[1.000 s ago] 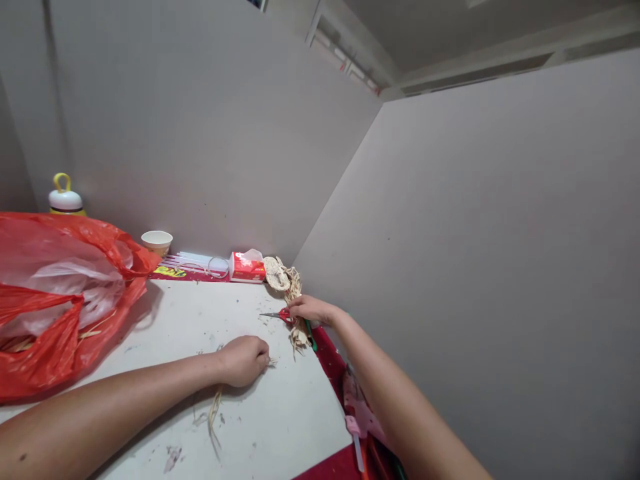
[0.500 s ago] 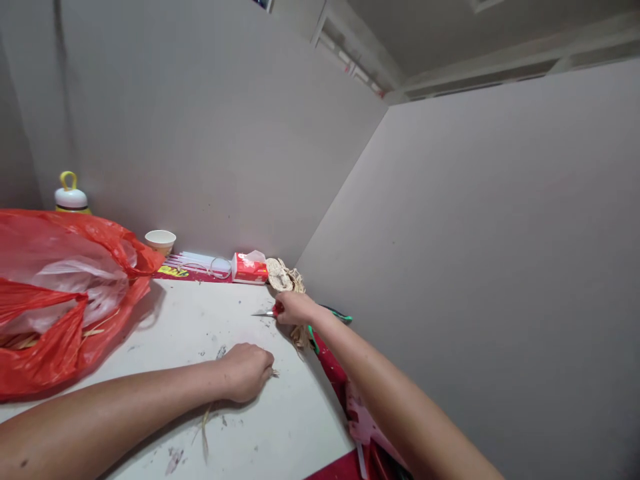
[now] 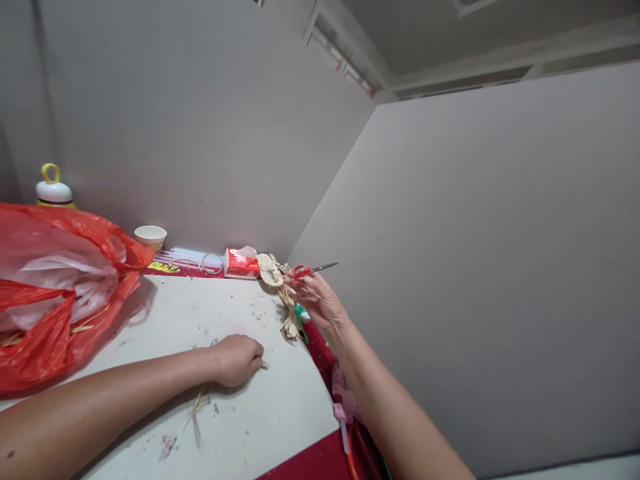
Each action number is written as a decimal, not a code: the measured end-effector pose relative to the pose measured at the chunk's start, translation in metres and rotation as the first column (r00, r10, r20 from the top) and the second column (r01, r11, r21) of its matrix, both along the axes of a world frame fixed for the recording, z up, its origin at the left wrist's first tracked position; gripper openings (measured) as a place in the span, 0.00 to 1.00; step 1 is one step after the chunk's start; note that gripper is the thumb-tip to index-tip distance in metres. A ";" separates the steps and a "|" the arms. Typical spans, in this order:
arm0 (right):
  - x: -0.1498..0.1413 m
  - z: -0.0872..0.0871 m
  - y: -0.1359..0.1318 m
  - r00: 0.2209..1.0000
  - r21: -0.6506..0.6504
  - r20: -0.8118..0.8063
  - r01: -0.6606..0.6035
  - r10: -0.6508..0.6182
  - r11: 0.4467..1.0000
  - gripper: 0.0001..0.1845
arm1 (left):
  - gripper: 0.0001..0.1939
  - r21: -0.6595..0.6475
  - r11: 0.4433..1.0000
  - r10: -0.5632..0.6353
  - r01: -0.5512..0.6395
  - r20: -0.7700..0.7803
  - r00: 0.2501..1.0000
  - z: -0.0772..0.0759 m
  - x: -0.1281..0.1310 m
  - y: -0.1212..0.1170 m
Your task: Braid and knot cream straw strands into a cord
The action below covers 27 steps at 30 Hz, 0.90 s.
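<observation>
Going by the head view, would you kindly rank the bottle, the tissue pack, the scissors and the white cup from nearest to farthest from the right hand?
1. Scissors, held in the right hand.
2. Tissue pack, to the hand's left.
3. White cup, farther left.
4. Bottle, farthest left, behind the red bag.

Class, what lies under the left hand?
Pale straw-like strands emerge beneath the wrist, and short tips poke past the left hand. Anything between is covered, so whether they join cannot be seen.
</observation>
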State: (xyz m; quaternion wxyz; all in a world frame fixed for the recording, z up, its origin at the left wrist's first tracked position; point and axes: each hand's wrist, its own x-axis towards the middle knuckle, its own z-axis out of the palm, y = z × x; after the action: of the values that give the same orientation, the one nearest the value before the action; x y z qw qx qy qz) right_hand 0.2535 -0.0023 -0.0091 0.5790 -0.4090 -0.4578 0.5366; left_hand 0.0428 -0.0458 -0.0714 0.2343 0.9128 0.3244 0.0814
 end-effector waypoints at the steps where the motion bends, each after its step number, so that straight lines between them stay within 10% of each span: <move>1: 0.004 0.001 -0.001 0.999 0.023 -0.018 0.031 -0.031 0.999 0.14 | 0.12 -0.039 0.999 -0.010 0.011 0.037 0.999 0.000 -0.002 0.002; 6: 0.032 0.006 -0.001 0.921 0.154 0.204 0.304 -0.331 0.940 0.13 | 0.09 -0.347 0.938 0.088 0.014 0.276 0.957 -0.001 -0.009 0.020; 10: 0.045 0.013 -0.008 0.932 0.158 0.043 0.350 -0.361 0.923 0.11 | 0.08 -0.582 0.812 0.337 -0.041 0.411 0.847 0.001 -0.012 0.034; 17: -0.004 0.001 -0.061 0.974 -0.037 -0.210 0.073 -0.079 0.997 0.12 | 0.08 -0.702 0.711 0.615 -0.043 0.591 0.521 0.017 -0.016 0.043; 21: -0.049 -0.029 -0.099 0.943 -0.279 -0.323 -0.179 0.083 0.943 0.13 | 0.08 -0.759 0.649 0.645 0.055 0.587 0.489 0.017 -0.017 0.044; 27: -0.092 -0.052 -0.114 0.888 -0.417 -0.459 -0.176 -0.039 0.892 0.14 | 0.09 -0.793 0.599 0.694 0.113 0.584 0.421 0.014 -0.009 0.040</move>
State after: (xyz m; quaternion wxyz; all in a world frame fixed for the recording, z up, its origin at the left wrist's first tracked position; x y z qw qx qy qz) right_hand 0.1612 -0.1166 -0.0607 0.5403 -0.3767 -0.1881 0.7286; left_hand 0.0334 -0.0059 -0.0578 0.6876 0.4773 0.3346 0.4330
